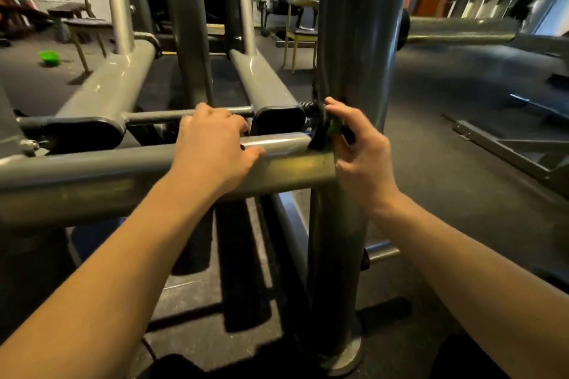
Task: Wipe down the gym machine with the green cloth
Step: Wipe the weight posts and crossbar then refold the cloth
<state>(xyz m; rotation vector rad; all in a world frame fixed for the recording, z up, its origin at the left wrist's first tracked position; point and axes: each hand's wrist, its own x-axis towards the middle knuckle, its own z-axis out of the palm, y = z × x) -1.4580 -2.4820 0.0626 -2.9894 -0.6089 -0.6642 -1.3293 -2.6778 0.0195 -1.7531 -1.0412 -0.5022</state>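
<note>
The grey steel gym machine fills the view: a horizontal crossbar (92,175) runs across the front and meets a thick upright post (357,49). My left hand (212,144) grips the crossbar from above, fingers curled over its far side. My right hand (360,144) holds the green cloth (335,126) against the black fitting where bar and post join. Only a small green patch of cloth shows between my fingers; the rest is hidden by the hand.
Two sloping grey arms with black end caps (89,132) lie just behind the crossbar, joined by a thin rod (160,115). A green bowl (49,57) sits on the floor far left. Wooden chairs (300,31) stand behind. Another metal frame (508,148) lies at right.
</note>
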